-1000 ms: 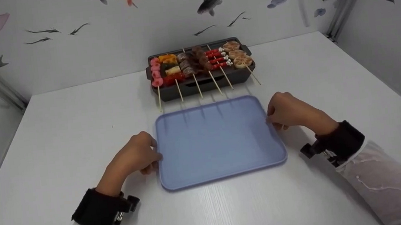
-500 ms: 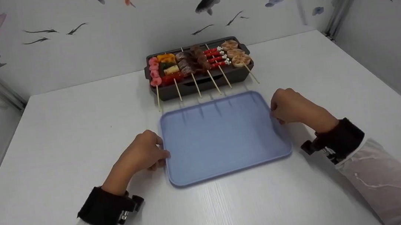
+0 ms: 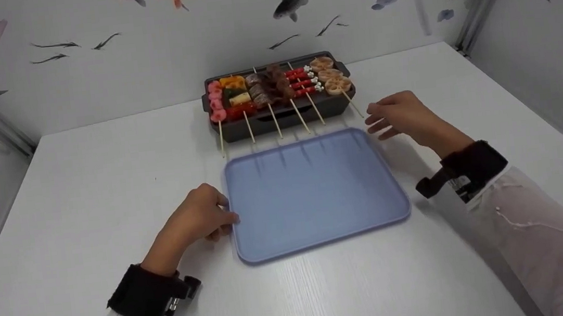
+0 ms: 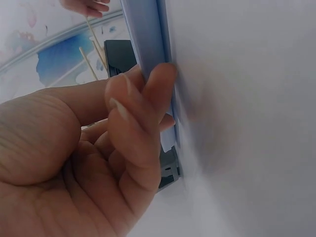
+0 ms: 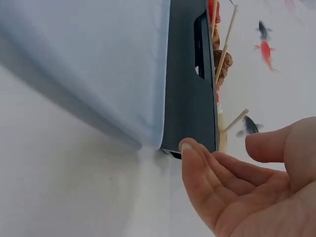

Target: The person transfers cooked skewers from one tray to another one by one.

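Observation:
A blue rectangular tray [image 3: 312,196] lies on the white table, bare inside. My left hand [image 3: 201,213] pinches its left rim between thumb and fingers; the left wrist view shows the fingertips [image 4: 160,84] at the rim's edge. Off the tray's far right corner, my right hand [image 3: 402,116] hovers with fingers apart and nothing in them. Behind the tray stands a dark grill box [image 3: 283,121] bearing several food skewers, their sticks pointing toward me. Nearest the right hand is the skewer of lotus root slices [image 3: 338,85]; its stick [image 3: 353,104] ends just by the fingertips.
From left to right the grill also carries pink pieces [image 3: 217,102], a mixed colourful skewer [image 3: 239,97], grey and brown meat pieces [image 3: 274,85] and red ones with white tips [image 3: 306,82]. A fish-painted wall [image 3: 147,72] rises close behind the grill.
The tray slid slightly right and away from me with both hands on its rim. Then my right hand let go and moved up toward the lotus root skewer, its fingers spreading; the left stayed.

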{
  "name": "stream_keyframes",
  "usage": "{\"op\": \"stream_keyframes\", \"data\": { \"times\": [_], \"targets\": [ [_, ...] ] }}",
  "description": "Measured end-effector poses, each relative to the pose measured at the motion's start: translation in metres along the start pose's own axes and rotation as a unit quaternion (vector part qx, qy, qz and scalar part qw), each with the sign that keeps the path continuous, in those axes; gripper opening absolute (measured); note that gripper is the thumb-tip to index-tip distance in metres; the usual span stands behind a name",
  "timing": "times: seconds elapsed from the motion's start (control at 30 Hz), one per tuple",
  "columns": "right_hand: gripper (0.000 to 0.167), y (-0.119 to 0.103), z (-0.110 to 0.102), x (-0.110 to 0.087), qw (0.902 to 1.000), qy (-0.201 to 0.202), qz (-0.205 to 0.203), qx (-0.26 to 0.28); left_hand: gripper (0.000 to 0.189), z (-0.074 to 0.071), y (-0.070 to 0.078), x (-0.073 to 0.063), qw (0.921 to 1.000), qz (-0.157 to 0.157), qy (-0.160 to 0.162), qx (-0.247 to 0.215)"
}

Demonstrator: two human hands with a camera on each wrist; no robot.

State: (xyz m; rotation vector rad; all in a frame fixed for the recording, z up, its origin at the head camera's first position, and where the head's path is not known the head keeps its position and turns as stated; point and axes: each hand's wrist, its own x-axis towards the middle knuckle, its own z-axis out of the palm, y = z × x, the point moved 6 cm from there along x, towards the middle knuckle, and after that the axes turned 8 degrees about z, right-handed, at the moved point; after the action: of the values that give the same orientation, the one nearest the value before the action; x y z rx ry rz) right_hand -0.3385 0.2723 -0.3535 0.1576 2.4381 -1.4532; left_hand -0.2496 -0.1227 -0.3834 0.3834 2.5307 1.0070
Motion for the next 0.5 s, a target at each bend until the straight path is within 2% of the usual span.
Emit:
{"op": "stream_keyframes", "data": {
  "times": [0.13, 0.3, 0.5],
  "targets": [
    [0.049, -0.007, 0.006, 0.016, 0.9946, -0.033, 0.044, 0.088, 0.018, -0.001, -0.002, -0.001, 1.0000, 0.005, -0.002, -0.003],
    [0.035, -0.013, 0.013, 0.030, 0.9791, -0.054, 0.087, 0.176, 0.017, -0.001, -0.003, -0.001, 1.0000, 0.008, -0.002, -0.005],
    [0.027, -0.018, 0.014, 0.034, 0.9638, -0.076, 0.094, 0.238, 0.019, -0.001, -0.002, 0.000, 0.9998, 0.008, -0.006, -0.015]
  ]
}}
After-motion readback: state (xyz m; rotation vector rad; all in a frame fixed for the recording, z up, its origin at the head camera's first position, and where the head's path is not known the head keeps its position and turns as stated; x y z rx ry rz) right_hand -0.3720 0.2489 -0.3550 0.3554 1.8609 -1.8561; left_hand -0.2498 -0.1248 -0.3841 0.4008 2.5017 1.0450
